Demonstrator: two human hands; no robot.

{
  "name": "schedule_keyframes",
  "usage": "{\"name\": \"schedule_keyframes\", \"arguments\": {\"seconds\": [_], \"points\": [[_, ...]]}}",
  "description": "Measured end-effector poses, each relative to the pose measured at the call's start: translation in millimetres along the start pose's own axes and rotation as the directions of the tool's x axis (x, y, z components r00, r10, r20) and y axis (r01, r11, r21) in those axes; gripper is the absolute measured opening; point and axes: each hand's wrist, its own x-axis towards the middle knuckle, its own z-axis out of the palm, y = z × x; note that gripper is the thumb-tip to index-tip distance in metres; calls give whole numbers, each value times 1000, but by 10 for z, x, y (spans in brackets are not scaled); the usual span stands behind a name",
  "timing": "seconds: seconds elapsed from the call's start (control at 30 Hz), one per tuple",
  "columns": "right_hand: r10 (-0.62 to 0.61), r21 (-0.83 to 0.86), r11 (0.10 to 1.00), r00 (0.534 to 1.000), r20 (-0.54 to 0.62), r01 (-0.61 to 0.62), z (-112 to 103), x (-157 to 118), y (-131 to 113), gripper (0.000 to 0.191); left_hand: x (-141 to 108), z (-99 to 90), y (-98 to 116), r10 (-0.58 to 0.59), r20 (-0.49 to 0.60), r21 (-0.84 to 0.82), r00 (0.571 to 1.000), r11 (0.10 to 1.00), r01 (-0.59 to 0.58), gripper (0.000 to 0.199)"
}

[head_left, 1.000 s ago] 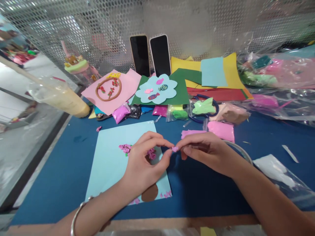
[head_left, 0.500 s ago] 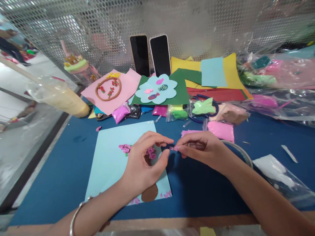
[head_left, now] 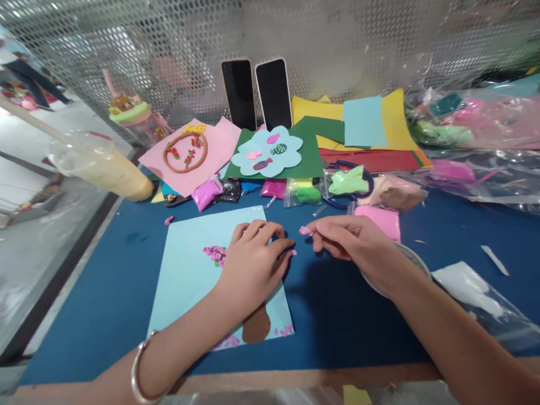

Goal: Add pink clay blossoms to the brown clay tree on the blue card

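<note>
My left hand (head_left: pixel 253 264) is over a light blue sheet of paper (head_left: pixel 185 281), its thumb and forefinger closed on a tiny pink clay bit (head_left: pixel 294 252). To its right, my right hand (head_left: pixel 350 239) pinches a small pink clay piece (head_left: pixel 305 230) at its fingertips. The two hands are a short gap apart. On the paper, a pink clay flower cluster (head_left: pixel 214 254) with a bit of green shows left of my left hand. A brown clay shape (head_left: pixel 256 326) stands near the lower edge, with small pink bits (head_left: pixel 283 331) along that edge. My left hand hides the middle of the picture.
Behind the paper lie bags of clay, including pink (head_left: pixel 382 220) and green (head_left: pixel 307 194). Two phones (head_left: pixel 239 93) lean on a perforated metal panel. A drink cup (head_left: pixel 105 169) tilts at the left. A roll of tape (head_left: pixel 415 259) lies partly under my right arm.
My hands have drawn apart, with pink clay now in each. My left hand has turned palm-down over the paper; my right hand has risen slightly.
</note>
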Motion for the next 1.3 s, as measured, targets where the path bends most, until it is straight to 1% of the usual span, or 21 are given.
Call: {"name": "schedule_keyframes", "arguments": {"seconds": [0.17, 0.3, 0.47, 0.63, 0.8, 0.9, 1.03, 1.1, 1.17, 1.2, 1.27, 1.3], "points": [[15, 19, 1000, 1000, -4, -15, 18, -2, -4, 25, 14, 52, 10, 111, -14, 103, 994, 989, -109, 19], [19, 16, 1000, 1000, 3, -19, 22, 5, -2, 26, 16, 80, 10, 168, -53, 170, 984, 973, -157, 17], [8, 9, 1000, 1000, 6, -8, 26, -2, -10, 26, 21, 97, 7, 180, -67, 196, 981, 967, -164, 17], [-1, 6, 1000, 1000, 2, 1, 28, -7, -9, 26, 23, 105, -3, 177, -88, 172, 980, 972, -160, 15], [-11, 6, 1000, 1000, 8, 11, 28, -3, 3, 27, 24, 116, -21, 223, -71, 199, 972, 958, -205, 14], [-4, 9, 1000, 1000, 12, 4, 36, 0, 4, 28, 33, 119, -22, 260, -70, 245, 963, 940, -236, 13], [3, 17, 1000, 1000, 16, -4, 41, 0, 7, 28, 48, 130, -15, 347, -82, 325, 934, 896, -304, 13], [-1, 16, 1000, 1000, 17, 1, 40, -4, 9, 30, 51, 127, -13, 367, -73, 332, 927, 886, -325, 14], [-3, 16, 1000, 1000, 12, 3, 36, -6, 10, 30, 50, 105, -11, 321, -60, 268, 945, 918, -294, 15], [-1, 18, 1000, 1000, 9, 1, 33, -5, 12, 28, 49, 87, -10, 274, -54, 199, 960, 945, -258, 14], [2, 16, 1000, 1000, 4, -2, 26, 0, 22, 26, 48, 39, -5, 154, -37, 2, 987, 988, -154, 11], [4, 11, 1000, 1000, 3, -4, 23, 4, 29, 25, 50, 12, -2, 85, -33, -112, 996, 990, -88, 9]]}}
